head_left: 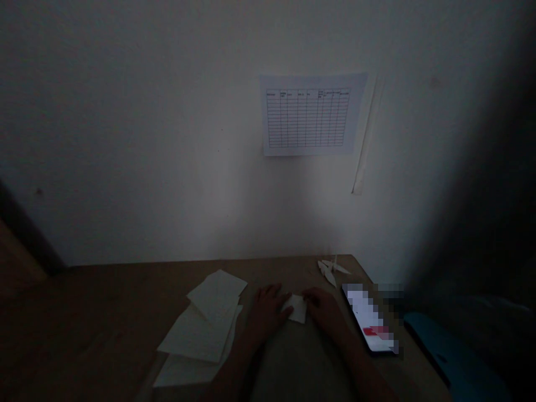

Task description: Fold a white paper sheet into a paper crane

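Observation:
A small white piece of folded paper [297,310] lies on the wooden table between my two hands. My left hand [268,310] rests on the tabletop with its fingers spread, its thumb and a fingertip against the paper's left side. Curled fingers of my right hand [320,307] pinch the paper's upper right edge. The dim light blurs the fingertips. Beyond my right hand are white folded-paper shapes [330,271] with pointed ends.
Loose white sheets [201,332] overlap left of my left arm. A phone with its screen lit [364,307] lies to the right. Past the table's right edge is a blue object [456,357]. A printed table sheet [312,117] hangs on the wall [167,139] behind.

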A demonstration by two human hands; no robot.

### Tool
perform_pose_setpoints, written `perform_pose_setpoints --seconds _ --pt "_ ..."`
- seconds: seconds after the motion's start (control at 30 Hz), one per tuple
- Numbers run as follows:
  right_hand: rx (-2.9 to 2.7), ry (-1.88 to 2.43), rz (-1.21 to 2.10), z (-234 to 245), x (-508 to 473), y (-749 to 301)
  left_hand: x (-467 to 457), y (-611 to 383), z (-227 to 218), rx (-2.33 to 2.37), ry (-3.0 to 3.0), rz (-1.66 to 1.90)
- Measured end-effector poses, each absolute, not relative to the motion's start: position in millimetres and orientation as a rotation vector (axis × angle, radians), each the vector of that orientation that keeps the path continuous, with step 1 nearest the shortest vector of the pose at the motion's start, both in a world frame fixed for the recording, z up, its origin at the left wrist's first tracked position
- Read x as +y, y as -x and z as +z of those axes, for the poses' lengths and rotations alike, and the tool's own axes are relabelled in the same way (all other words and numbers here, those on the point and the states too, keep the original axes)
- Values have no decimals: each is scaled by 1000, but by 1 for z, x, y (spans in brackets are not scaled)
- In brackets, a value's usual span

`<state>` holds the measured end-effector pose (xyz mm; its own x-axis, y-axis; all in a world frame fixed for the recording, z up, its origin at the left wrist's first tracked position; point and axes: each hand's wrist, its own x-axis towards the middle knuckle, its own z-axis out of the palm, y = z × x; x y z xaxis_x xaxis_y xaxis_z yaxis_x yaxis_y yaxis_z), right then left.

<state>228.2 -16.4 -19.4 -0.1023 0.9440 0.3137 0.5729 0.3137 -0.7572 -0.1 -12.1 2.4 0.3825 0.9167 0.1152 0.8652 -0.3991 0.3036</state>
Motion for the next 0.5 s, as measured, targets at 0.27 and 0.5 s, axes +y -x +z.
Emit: perform_pose_setpoints --seconds 0.27,0.5 --pt "-1854 1385 424 -28 -11 -229 -8 3 -4 1571 -2465 404" --pt "-1892 1359 393 -30 -10 -230 -7 3 5 1586 -2385 395"
